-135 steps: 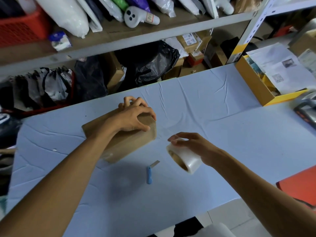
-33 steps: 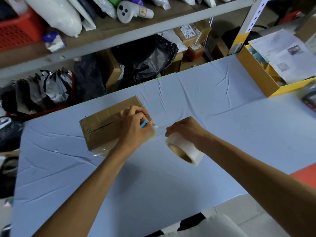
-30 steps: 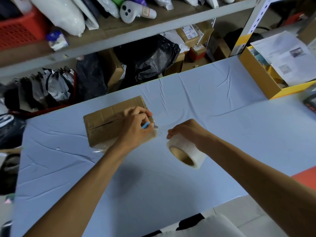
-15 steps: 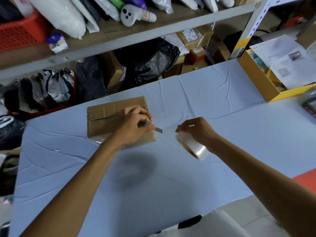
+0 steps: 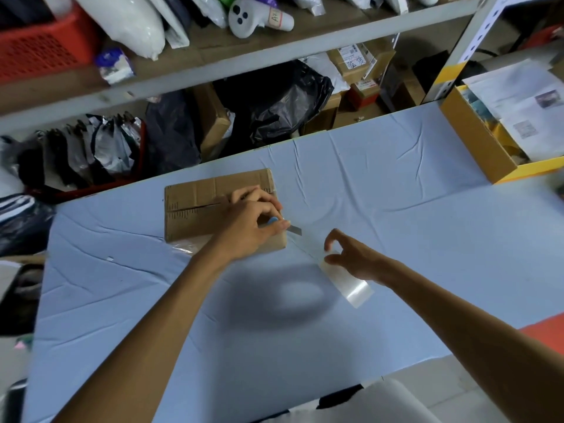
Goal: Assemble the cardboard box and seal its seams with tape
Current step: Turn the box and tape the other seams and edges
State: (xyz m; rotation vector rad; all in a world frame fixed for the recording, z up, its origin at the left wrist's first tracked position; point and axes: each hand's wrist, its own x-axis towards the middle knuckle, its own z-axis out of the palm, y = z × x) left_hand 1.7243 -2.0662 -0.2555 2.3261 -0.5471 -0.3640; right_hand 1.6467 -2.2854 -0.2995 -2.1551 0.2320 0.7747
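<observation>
A brown cardboard box (image 5: 201,206) lies flat on the blue table (image 5: 396,227), with its top flaps meeting at a seam. My left hand (image 5: 250,224) rests on the box's right end and grips a small blue-handled knife (image 5: 291,228), blade pointing right. A stretch of clear tape runs from the box's right edge to the clear tape roll (image 5: 348,283). My right hand (image 5: 354,257) holds that roll just above the table, fingers partly spread over it.
A yellow box of papers (image 5: 476,138) stands at the table's far right. Behind the table, shelves (image 5: 274,53) hold bags, parcels and a red basket (image 5: 39,50). Something red (image 5: 549,331) lies at the near right edge.
My right hand has pulled the roll farther right and down, away from the box, stretching the tape. The knife blade in my left hand now pokes out past the box's edge.
</observation>
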